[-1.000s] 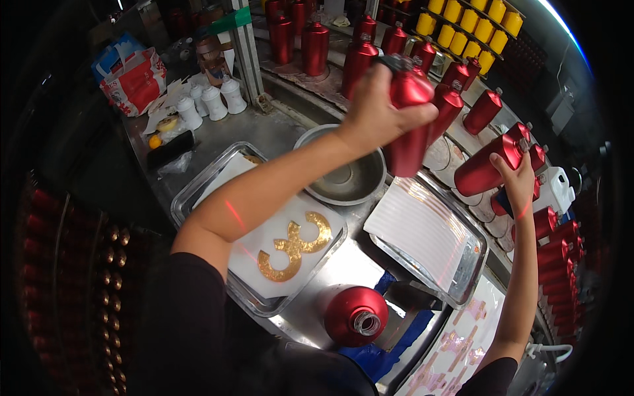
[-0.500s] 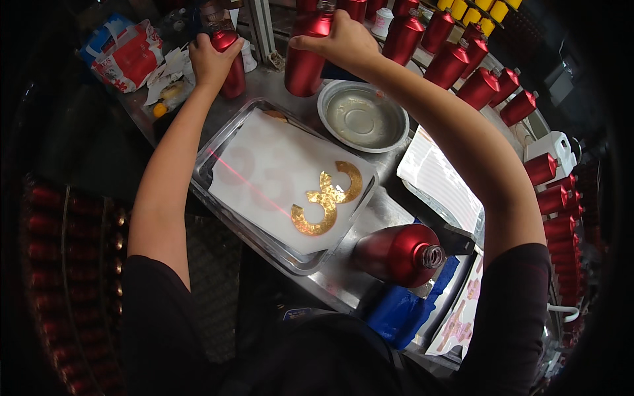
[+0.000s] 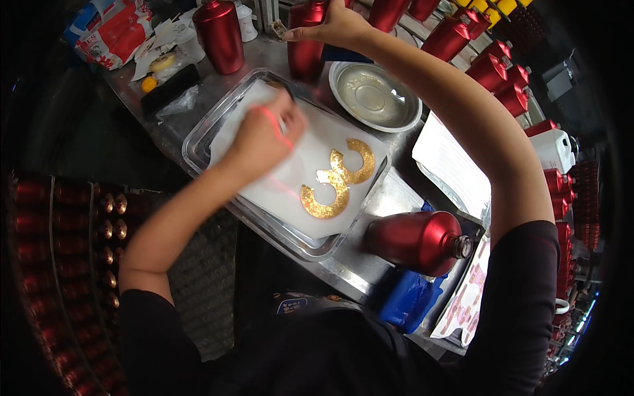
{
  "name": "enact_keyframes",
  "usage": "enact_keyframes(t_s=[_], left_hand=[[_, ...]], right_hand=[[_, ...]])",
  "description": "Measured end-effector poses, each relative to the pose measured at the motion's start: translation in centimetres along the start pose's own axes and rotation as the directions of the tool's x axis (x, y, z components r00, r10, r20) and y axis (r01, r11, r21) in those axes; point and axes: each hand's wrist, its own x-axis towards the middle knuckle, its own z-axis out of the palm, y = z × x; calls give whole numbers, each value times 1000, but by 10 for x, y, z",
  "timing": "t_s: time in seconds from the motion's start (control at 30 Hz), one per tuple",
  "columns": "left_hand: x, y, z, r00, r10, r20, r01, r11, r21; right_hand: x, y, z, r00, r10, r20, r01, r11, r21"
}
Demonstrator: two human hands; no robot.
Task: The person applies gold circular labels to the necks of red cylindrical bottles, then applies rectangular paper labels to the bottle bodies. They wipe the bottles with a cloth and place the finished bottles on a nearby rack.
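Right hand [image 3: 333, 26] reaches to the far side of the table, fingers curled over the top of an upright red bottle [image 3: 306, 49], gripping it near the neck. Bottle stands just behind the steel tray [image 3: 198, 142], beside the round metal bowl [image 3: 376, 99]. Left hand [image 3: 264, 138] is over the tray, blurred, fingers bent down onto the white sheet [image 3: 304, 178] lying in the tray; cannot tell if it pinches anything. Gold foil shapes [image 3: 337, 179] sit on the sheet, just right of the left hand, not touched. Second upright red bottle [image 3: 219, 36] stands left of the held one, apart from both hands. Another red bottle lying on its side [image 3: 416, 241] rests on a blue pad [image 3: 406, 300] near the table's front edge. Rows of red bottles [image 3: 502, 66] along the far right. Red-and-white bag [image 3: 105, 33] at far left.
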Motion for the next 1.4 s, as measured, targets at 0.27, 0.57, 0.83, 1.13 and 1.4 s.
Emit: enact_keyframes(t_s=[0.27,0.57,0.83,1.13,1.4], left_hand=[[-121,39,30,905,224,362,-268,960,76],[-121,22,3,946,191,263,-247,948,201],[-108,20,16,988,129,82,-148,943,298],[-105,-4,3,981,-194,-6,163,807,567],[-100,-12,-11,956,-293,-12,246,780,575]], right_hand=[[-121,80,-84,974,-53,-221,51,999,-15],[-365,127,-118,890,-20,-456,159,950,269],[-396,14,21,951,-310,-23,293,871,393],[-309,-21,93,972,20,236,20,986,-163],[-295,-19,107,956,136,259,-52,951,-305]])
